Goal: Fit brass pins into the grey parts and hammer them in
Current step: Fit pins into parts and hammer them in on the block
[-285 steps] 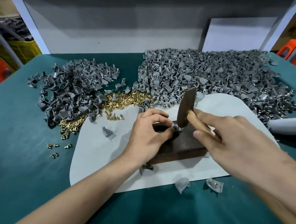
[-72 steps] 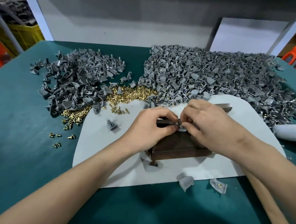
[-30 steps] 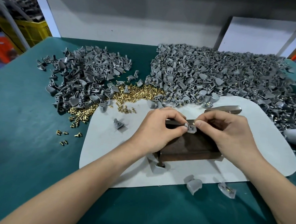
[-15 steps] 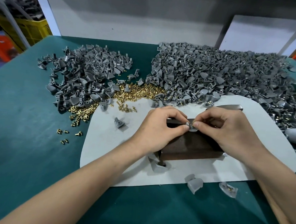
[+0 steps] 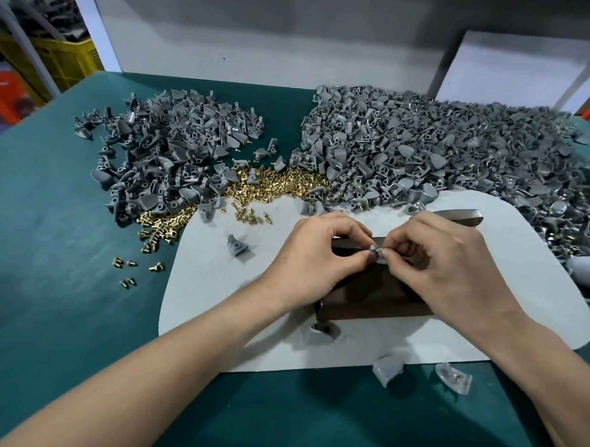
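**Two hands, one part, one pin**

On the dark block (image 5: 368, 295), mid white mat (image 5: 215, 287), the left hand (image 5: 316, 255) pinches one grey part (image 5: 374, 255). The right hand (image 5: 445, 265) pinches one brass pin (image 5: 385, 252) against it. I count two grey heaps (image 5: 427, 155) along the table's (image 5: 48, 210) far edge, one pin drift (image 5: 282, 183) between them, one hammer (image 5: 458, 213) behind the right hand, and two stray parts (image 5: 387, 368) past the mat's front edge.

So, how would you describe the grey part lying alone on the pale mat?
Find the pale mat on the green table. Left of the left hand, the lone grey part lies on bare mat. Unlike the heap of grey parts behind, it touches nothing.
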### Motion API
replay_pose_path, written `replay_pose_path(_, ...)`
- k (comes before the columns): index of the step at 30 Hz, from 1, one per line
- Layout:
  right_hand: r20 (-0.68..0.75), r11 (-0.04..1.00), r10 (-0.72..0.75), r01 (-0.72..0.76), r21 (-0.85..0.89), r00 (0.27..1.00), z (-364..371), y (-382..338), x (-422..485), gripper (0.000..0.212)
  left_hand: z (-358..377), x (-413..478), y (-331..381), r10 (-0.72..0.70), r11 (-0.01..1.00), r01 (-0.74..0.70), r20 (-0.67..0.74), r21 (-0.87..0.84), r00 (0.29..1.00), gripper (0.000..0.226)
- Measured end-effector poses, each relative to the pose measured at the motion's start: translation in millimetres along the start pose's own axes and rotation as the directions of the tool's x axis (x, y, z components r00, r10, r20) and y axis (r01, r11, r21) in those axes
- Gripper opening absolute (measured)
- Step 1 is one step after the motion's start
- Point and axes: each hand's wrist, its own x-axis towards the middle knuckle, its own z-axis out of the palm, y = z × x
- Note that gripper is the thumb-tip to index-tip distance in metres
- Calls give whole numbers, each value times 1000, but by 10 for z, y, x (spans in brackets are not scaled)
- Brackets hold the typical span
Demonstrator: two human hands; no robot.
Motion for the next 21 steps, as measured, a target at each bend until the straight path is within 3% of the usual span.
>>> replay_pose_path(5,85,993,31,-41,111,996,-63,11,106,10,0,-2,2,-1,1000,1,-6,-1,1000,6)
replay_pose_path(16,176,998,9,-19,57,984,-105,-2,189,10,1,-1,8,-1,1000,1,-20,14,1000,4)
replay_pose_path(21,188,992,70,-89,94,980,-101,6,204,11,1,-2,7,0,1000,0,-17,22,1000,4)
